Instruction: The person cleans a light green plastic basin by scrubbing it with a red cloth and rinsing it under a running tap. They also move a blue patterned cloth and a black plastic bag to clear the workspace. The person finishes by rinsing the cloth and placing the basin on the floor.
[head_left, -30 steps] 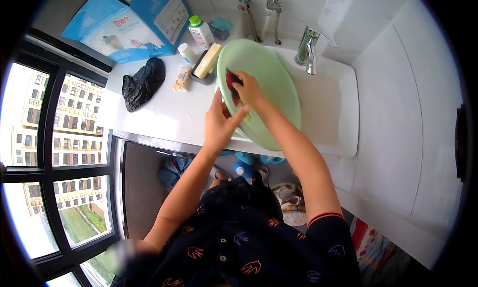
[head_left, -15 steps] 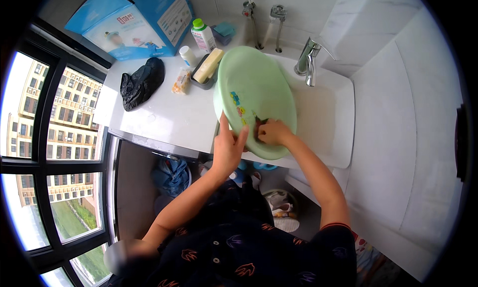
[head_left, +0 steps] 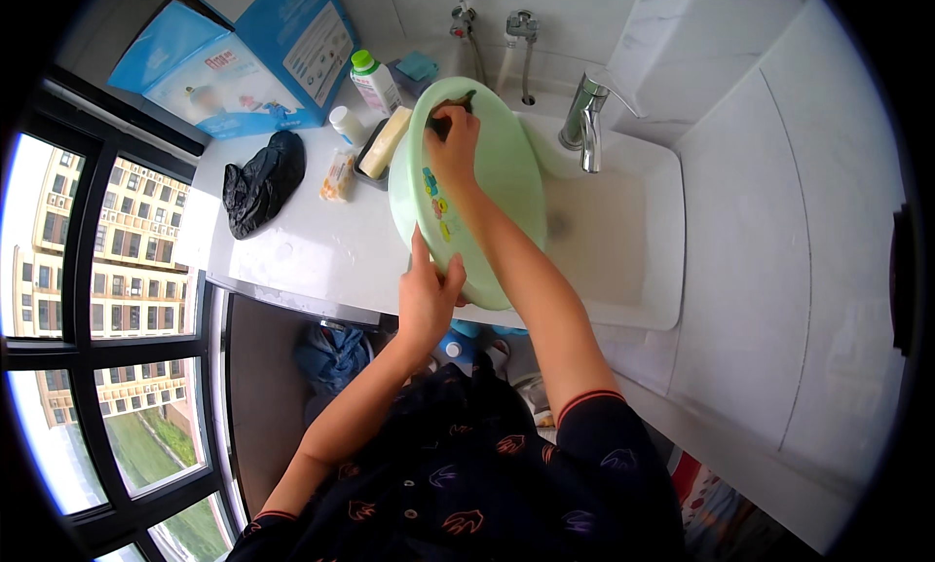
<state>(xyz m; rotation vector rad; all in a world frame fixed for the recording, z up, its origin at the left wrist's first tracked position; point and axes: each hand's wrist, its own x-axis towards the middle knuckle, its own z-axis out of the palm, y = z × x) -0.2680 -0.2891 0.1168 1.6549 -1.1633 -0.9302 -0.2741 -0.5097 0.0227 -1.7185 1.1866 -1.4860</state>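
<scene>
A light green plastic basin (head_left: 506, 158), with small colourful pictures on its inner wall, is tipped up over the counter edge and the sink. My left hand (head_left: 426, 299) clasps its near left rim, the thumb inside and some fingers hidden beneath. Up at the far left rim, my right hand (head_left: 453, 148) is closed on a dark brown cloth-like piece (head_left: 466, 102) and presses it against the inner wall. Fingers cover most of that piece, so I cannot tell its exact kind. My right forearm crosses over the basin.
A white sink (head_left: 623, 241) with a chrome tap (head_left: 587, 119) lies right of the basin. Leftward on the counter are a soap bar (head_left: 390, 143) in a dark dish, a small packet (head_left: 337, 175), bottles (head_left: 374, 83), a black plastic bag (head_left: 265, 184) and a blue box (head_left: 243, 70).
My right hand has moved with the dark piece from the basin's near end to its far left rim. The basin has shifted slightly left and tilts more; my left hand still grips it.
</scene>
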